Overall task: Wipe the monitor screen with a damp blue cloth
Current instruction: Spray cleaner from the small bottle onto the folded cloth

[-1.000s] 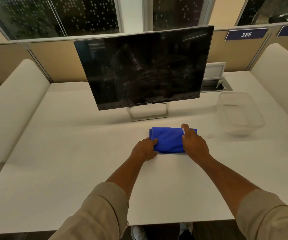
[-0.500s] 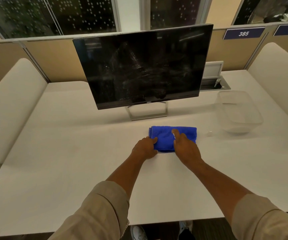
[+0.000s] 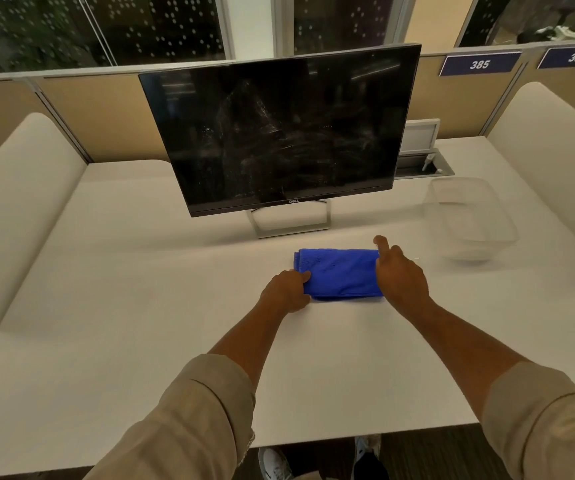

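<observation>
A folded blue cloth [image 3: 339,271] lies flat on the white desk [image 3: 140,306], just in front of the monitor's stand [image 3: 289,223]. The black monitor [image 3: 286,129] stands upright behind it, its dark screen streaked with smudges. My left hand [image 3: 286,291] pinches the cloth's near left corner. My right hand [image 3: 398,271] rests on the cloth's right end, index finger stretched forward along the edge. Both forearms come in from below in rolled beige sleeves.
A clear plastic tub [image 3: 469,220] sits on the desk to the right of the cloth. Behind it is an open cable box [image 3: 421,161] set in the desk. Padded dividers [image 3: 19,202] flank both sides, and a partition with number plates runs along the back.
My right hand slid left across the cloth, then back to its right end. The left hand kept its hold on the corner. The cloth stayed in place.
</observation>
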The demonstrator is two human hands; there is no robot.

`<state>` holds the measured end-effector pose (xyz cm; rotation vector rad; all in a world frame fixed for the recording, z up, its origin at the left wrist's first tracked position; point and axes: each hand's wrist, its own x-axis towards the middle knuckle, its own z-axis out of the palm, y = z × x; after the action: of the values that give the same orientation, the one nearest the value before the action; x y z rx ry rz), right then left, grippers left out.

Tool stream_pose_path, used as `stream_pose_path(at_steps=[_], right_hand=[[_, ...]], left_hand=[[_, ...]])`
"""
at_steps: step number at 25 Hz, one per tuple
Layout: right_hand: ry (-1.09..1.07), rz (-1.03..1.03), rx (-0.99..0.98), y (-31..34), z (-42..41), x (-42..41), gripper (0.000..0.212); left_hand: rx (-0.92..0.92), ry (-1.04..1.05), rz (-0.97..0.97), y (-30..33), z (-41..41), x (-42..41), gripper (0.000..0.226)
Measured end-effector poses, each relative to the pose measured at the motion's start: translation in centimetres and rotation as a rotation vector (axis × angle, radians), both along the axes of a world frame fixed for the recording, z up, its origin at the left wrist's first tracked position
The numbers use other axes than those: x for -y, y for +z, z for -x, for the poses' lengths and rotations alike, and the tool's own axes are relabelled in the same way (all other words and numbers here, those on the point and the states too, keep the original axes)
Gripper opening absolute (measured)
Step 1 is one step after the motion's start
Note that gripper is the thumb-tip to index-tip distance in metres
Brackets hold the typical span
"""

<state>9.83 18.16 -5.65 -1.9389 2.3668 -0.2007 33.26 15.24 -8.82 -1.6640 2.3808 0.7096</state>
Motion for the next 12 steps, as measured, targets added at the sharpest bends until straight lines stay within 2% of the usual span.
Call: stream_pose_path(at_steps=[6, 9, 12], right_hand=[[0.090, -0.069, 0.090, -1.9, -1.3, -3.4, 0.048], [0.192, -0.092, 0.122, -2.1, -3.3, -3.4, 0.048], [0.204, -0.072, 0.151, -1.8, -3.7, -3.0, 0.047]], left_hand=[[0.014, 0.007, 0.013, 0.1, 0.4, -0.2, 0.059], [-0.010, 0.014, 0.013, 0.0, 0.1, -0.5, 0.060], [-0.004, 0.030, 0.002, 0.1, 0.0, -0.7, 0.062]])
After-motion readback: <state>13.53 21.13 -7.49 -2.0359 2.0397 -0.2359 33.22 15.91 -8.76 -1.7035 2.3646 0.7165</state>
